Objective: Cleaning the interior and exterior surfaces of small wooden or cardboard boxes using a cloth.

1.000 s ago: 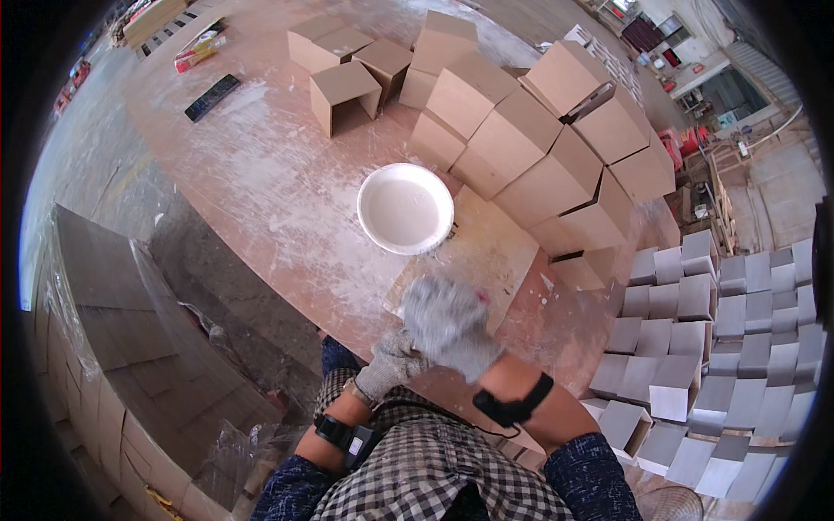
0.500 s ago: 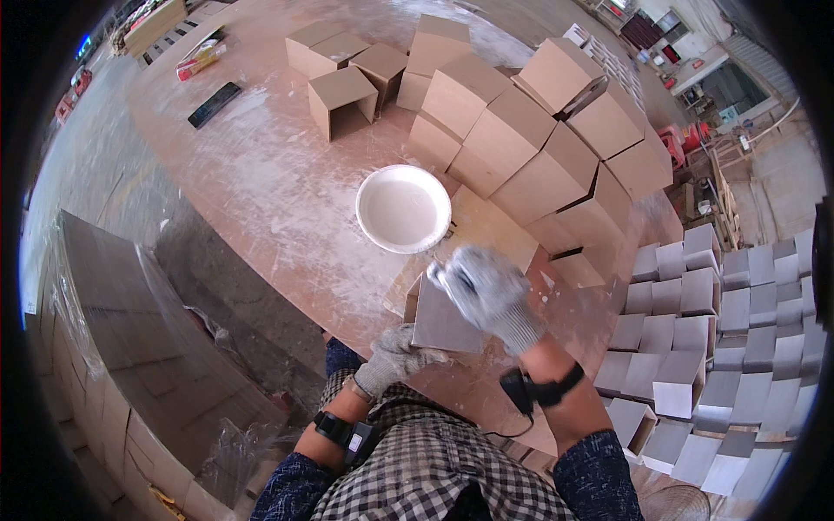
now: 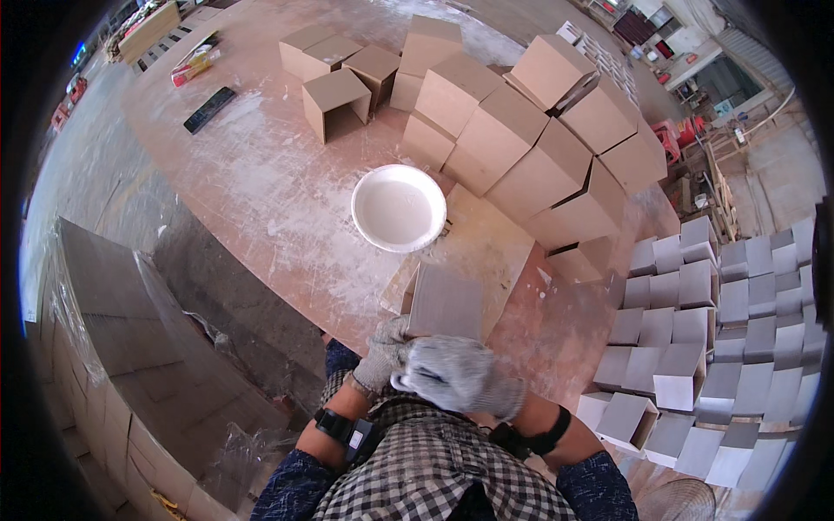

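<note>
A box [image 3: 445, 300] with a grey, streaked top face rests at the near edge of the table, in front of a white bowl of pale liquid [image 3: 398, 208]. My left hand [image 3: 382, 358], in a grey knitted glove, grips the box by its near left corner. Against the near side of the box is my right hand [image 3: 456, 375], gloved too and closed. Something whitish shows at its fingers, mostly hidden, and I cannot make out what it is. Beneath the box lies a yellowish board [image 3: 491, 234].
Several brown, uncoated boxes [image 3: 501, 139] are stacked along the table's [image 3: 252, 200] far right. A dark phone [image 3: 209, 110] and a red-yellow packet [image 3: 193, 69] lie at the far left. Rows of grey-coated boxes [image 3: 680, 365] stand at right. Plastic-wrapped cartons [image 3: 130, 347] stand at left.
My right hand has swept from above the right side of the box toward me, down to its near edge. The grey top face now shows more fully. My left hand stays at the corner.
</note>
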Demonstrator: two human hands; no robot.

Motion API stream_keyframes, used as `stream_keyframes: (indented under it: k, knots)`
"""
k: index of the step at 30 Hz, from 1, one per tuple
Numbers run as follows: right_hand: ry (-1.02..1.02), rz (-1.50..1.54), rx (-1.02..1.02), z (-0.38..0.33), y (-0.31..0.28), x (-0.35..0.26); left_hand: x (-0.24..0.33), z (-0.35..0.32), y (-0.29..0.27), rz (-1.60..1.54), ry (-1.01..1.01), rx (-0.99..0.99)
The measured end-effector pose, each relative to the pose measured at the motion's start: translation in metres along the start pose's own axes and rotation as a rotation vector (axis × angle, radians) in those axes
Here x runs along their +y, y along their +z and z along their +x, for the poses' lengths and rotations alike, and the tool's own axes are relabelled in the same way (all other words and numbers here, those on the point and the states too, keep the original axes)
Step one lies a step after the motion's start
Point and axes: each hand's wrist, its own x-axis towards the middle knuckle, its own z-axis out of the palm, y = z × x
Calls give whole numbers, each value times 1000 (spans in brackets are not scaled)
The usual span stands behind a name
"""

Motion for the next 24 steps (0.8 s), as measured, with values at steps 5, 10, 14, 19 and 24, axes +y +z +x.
stream_keyframes:
  k: [5, 10, 14, 19, 24]
  knots:
    - [821, 736, 398, -31, -54, -17, 18, -5, 1, 253, 109, -7]
    - [441, 2, 528, -55, -62, 52, 25, -6, 1, 230, 102, -53]
    - [96, -503, 353, -21, -61, 67, 13, -10, -3, 127, 27, -67]
    - [293, -375, 259, -13, -45, 80, 16, -7, 2, 51, -35, -50]
    - [-119, -786, 196, -41, -18, 40, 28, -8, 6, 48, -58, -12]
